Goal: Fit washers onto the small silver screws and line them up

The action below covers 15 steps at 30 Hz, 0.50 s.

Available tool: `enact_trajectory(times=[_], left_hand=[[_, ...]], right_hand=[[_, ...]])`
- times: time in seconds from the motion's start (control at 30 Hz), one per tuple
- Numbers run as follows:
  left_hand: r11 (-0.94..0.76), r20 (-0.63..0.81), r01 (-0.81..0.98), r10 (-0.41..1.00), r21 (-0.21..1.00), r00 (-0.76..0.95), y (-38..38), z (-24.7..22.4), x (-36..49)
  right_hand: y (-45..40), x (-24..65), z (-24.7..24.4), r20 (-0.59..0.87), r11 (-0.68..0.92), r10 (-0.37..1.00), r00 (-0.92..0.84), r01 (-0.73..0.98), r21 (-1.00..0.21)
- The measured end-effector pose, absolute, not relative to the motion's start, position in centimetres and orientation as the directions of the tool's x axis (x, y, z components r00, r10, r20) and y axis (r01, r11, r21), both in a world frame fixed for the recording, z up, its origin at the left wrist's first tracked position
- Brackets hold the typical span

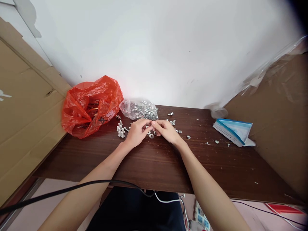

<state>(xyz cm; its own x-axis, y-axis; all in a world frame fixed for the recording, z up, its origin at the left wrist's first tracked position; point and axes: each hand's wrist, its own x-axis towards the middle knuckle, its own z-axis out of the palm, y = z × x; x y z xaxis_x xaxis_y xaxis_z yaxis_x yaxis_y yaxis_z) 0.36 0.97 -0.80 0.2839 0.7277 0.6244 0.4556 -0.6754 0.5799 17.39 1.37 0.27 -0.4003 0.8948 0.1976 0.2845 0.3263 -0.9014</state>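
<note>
My left hand (137, 132) and my right hand (166, 131) meet fingertip to fingertip above the middle of the table. Both are pinched closed on something too small and too hidden by the fingers to make out. Just below the fingertips lies a flat washer (151, 136), with more washers partly covered by the hands. Left of my left hand, a cluster of bolts (120, 130) stands on the wood. Several small nuts, one of them a loose nut (188, 137), lie right of my right hand. Behind the hands sits a clear plastic bag (141, 109) full of metal fasteners.
A red plastic bag (106, 93) stands at the left beside a cardboard box (31, 106). A single bolt (170, 114) lies near the wall. To the right are a blue-and-white packet (232, 131) and another cardboard panel (276, 118). A black cable (72, 187) crosses the front.
</note>
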Motion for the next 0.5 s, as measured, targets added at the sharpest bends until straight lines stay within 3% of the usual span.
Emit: enact_trajectory(times=[0.27,0.5], left_hand=[[-0.688,0.632,0.451,0.716,0.568,0.297,0.83,-0.72,0.42],[-0.676,0.62,0.455,0.729,0.58,0.292,0.8,-0.6,0.5]], right_hand=[[1.46,17.33,0.14,0.212,0.352,0.866,-0.453,0.249,-0.902],[1.38,17.32,0.2,0.224,0.346,0.891,-0.395,0.272,-0.898]])
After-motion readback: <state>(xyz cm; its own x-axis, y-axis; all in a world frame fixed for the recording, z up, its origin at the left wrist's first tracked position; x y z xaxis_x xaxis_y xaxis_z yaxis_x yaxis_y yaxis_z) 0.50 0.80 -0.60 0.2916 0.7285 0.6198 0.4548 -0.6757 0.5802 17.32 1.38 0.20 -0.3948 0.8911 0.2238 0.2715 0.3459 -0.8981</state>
